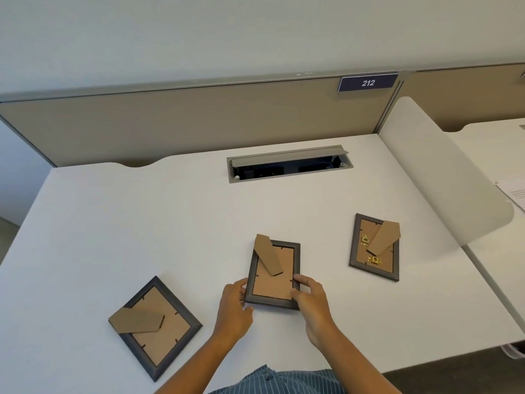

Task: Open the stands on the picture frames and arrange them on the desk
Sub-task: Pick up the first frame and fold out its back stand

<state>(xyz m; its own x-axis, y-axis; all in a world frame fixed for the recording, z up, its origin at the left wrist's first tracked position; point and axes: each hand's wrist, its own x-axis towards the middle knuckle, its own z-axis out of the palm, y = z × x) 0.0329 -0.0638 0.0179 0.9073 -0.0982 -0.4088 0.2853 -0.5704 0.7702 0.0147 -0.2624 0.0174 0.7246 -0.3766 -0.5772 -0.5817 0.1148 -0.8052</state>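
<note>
Three dark grey picture frames lie face down on the white desk [170, 211], brown backs up. The middle frame [273, 282] has its cardboard stand [268, 255] swung out over its top left corner. My left hand [234, 307] grips this frame's lower left edge and my right hand [311, 301] grips its lower right edge. The left frame [154, 328] lies turned like a diamond, its stand [136, 321] pointing left. The right frame [374, 247] lies apart, with its stand [383, 237] angled up to the right and two brass hangers showing.
An open grey cable hatch [289, 163] is set into the desk at the back. A tan partition [199, 120] with a "212" sign [368, 82] runs behind. A white divider panel [443, 172] bounds the right side, with papers [515, 193] on the neighbouring desk.
</note>
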